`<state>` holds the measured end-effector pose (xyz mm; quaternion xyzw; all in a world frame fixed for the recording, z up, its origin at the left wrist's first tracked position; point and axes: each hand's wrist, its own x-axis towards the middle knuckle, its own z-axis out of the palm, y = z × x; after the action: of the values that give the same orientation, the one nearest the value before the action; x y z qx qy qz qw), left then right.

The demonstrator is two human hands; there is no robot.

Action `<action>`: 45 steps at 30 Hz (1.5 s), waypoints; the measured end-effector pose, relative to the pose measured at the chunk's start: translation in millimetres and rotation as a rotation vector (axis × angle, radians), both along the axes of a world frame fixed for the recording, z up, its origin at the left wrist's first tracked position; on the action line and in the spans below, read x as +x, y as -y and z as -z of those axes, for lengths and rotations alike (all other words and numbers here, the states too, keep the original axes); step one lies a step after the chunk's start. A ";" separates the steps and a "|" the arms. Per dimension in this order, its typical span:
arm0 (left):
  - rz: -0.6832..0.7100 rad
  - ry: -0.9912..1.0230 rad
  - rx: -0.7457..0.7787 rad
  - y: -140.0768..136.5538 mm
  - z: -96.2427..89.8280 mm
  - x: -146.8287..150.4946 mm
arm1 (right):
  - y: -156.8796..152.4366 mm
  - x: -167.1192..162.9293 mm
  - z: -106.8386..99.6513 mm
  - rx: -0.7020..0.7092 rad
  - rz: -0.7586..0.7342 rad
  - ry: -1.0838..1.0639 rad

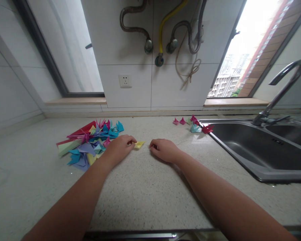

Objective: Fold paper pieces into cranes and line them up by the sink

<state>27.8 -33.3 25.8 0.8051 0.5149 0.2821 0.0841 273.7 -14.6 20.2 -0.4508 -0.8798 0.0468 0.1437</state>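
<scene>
Since everything here hangs on one little yellow folded paper (139, 145), here's how it sits: out in front of me on the speckled counter (140, 187), right at the fingertips of my left hand (121, 147). Left is clearly the nearer one, by a lot. Its thumb and fingers are closed down to a narrow pinch, and from this angle they seem to have the paper by its left end.

The long way of the paper runs sideways, roughly across me, with the free tip aimed toward my right side and angled slightly away from me. My right hand (163, 149) is just past that tip, not touching it, with a strip of bare counter between. Fingers there are loosely curled, knuckles up. Nothing pokes out of them, but the palm's hidden, so can't tell if there's anything inside.

For context, a messy pile of colored folded papers (86, 147) is left of my left hand, and some small folded pieces (182, 121) sit farther off by the sink (286, 176).
</scene>
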 end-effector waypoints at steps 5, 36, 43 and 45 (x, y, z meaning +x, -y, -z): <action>0.069 0.148 -0.016 -1.9 2.5 3.9 | -1.6 -2.1 2.9 -0.076 -0.019 -0.272; 0.194 0.804 -0.378 5.1 -10.4 18.0 | 7.8 -14.8 -7.4 -0.522 -0.187 -1.077; 0.212 0.949 -0.449 5.0 -6.6 19.7 | 4.8 -15.9 -4.4 -0.517 -0.206 -1.184; 0.218 0.981 -0.452 4.9 -6.1 19.6 | 3.6 -15.9 -3.1 -0.530 -0.202 -1.225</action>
<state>47.4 -38.2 31.8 0.5897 0.3767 0.4964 0.5138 257.8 -18.2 23.3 -0.2784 -0.6361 0.5214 0.4961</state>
